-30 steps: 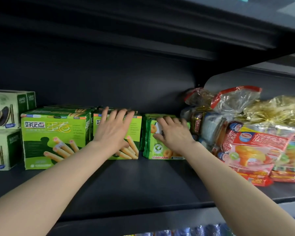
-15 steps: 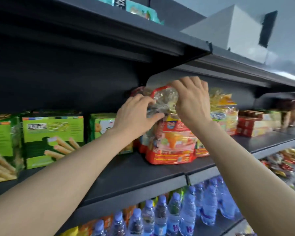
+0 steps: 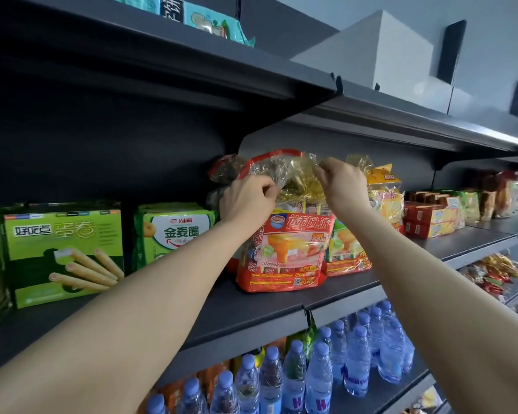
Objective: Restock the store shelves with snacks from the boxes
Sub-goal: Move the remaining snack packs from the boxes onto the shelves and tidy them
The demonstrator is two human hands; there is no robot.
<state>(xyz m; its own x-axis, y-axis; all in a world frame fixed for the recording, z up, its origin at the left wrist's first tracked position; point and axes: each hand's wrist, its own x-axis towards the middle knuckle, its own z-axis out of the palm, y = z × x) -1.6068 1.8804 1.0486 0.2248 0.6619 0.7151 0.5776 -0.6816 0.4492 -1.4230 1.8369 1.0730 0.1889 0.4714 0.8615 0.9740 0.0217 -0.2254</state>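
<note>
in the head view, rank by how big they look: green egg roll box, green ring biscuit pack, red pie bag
1. green egg roll box
2. red pie bag, close to it; both hands pinch its top
3. green ring biscuit pack, partly hidden by the left arm

the green box (image 3: 63, 255), left of the red bag (image 3: 284, 258), reads "好吃点" in white and "蛋卷" in yellow. the green pack (image 3: 174, 234) between them reads "达利园" and "金麦圈". the red bag itself reads "达利园派". water bottles (image 3: 293, 380) below the red bag show a purple "h".
</note>
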